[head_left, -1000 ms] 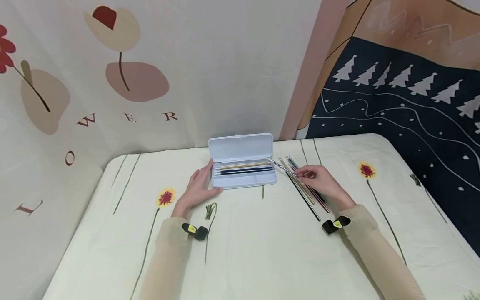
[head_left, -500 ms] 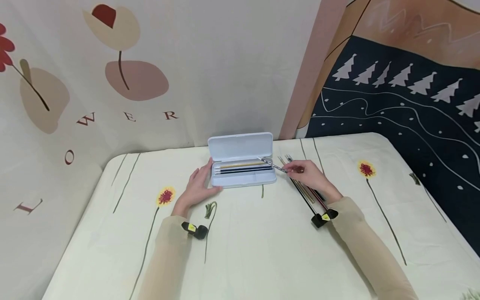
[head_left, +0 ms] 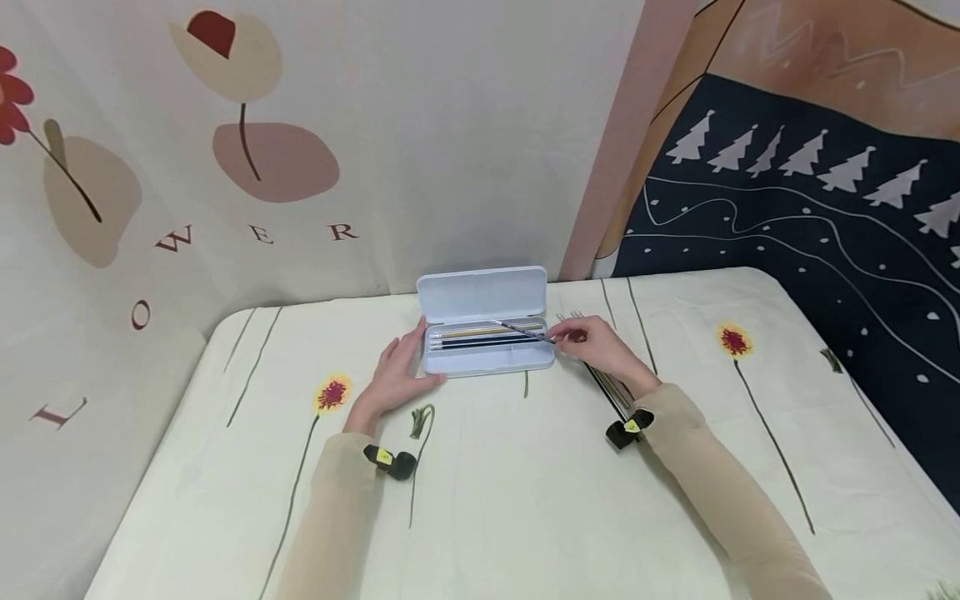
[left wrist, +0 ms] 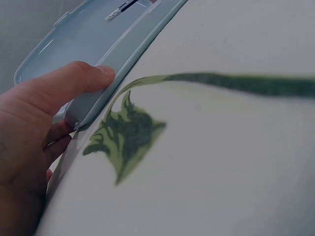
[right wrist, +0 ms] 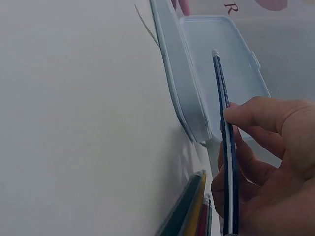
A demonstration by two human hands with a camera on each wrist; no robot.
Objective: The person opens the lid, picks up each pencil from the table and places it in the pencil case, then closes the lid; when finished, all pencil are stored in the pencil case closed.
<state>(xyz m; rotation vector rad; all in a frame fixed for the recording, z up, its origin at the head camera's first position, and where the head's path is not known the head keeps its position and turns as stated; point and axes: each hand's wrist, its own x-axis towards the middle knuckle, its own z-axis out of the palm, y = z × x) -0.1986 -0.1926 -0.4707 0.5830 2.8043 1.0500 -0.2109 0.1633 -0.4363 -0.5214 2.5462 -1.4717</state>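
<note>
A light blue pencil case (head_left: 468,363) lies with its lid raised at the back of the table. Inside it are several pencils (head_left: 480,341), dark ones and a yellow one. My left hand (head_left: 396,382) grips the case's left end, its thumb (left wrist: 91,77) against the front wall. Between thumb and fingers, my right hand (head_left: 603,348) pinches a dark blue pencil with pale stripes (right wrist: 219,73). That pencil slants over the right part of the case, its white-tipped end pointing left. Several loose pencils (head_left: 606,392) lie under the right hand, partly hidden by it.
A pale cloth with printed flowers (head_left: 332,393) covers the table (head_left: 510,500). Close behind the case hangs a light printed curtain (head_left: 465,167). A dark cloth with white trees (head_left: 787,200) hangs at the right.
My right hand has moved left from beside the loose pencils, carrying the pinched pencil further over the open case. The left hand has stayed at the case's left end.
</note>
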